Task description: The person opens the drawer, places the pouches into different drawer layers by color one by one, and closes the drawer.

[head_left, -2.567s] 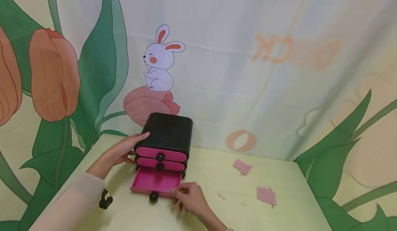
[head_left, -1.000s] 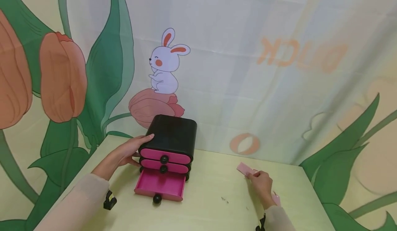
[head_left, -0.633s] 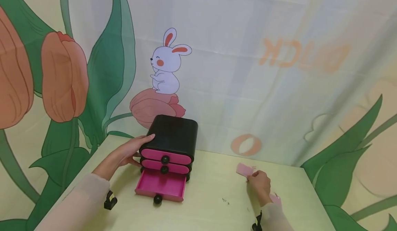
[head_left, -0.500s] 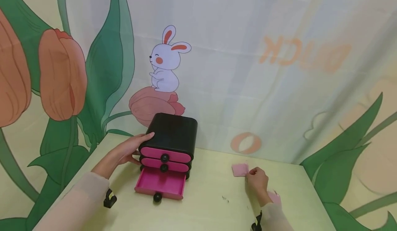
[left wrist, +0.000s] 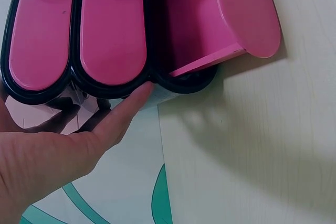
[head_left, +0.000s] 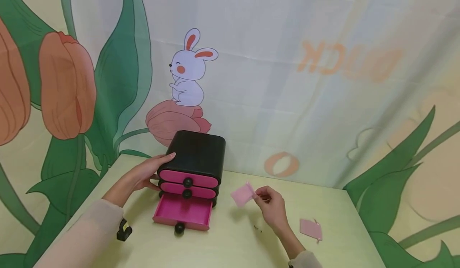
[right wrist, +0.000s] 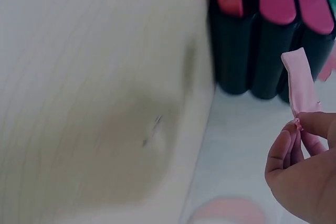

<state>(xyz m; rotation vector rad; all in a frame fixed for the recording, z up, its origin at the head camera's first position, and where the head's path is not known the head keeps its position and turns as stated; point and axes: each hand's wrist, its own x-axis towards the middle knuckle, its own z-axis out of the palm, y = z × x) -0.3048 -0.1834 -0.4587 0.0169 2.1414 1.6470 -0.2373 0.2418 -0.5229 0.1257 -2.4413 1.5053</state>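
Note:
My right hand [head_left: 274, 210] pinches a small pink drawstring pouch [head_left: 242, 195] by its gathered neck, between thumb and fingertips. The pouch hangs above the table, right of a black mini drawer unit [head_left: 195, 152] with pink drawer fronts. In the right wrist view the pouch [right wrist: 301, 80] tilts up from the fingers. My left hand [head_left: 145, 174] lies spread against the unit's left side, a finger reaching onto its top; the left wrist view shows the thumb on the lower front edge. The bottom drawer [head_left: 185, 210] is pulled out and looks bare inside; the two above are closed.
A second pink pouch [head_left: 311, 229] lies on the pale table [head_left: 223, 252] to the right. Tiny dark bits, too small to identify, lie near the right wrist; the right wrist view shows a thin metallic piece [right wrist: 152, 129]. A printed curtain [head_left: 251, 100] hangs behind.
My right hand has left the bottom drawer's front, picked up the farther pouch and carried it left toward the unit. The left hand stays on the unit.

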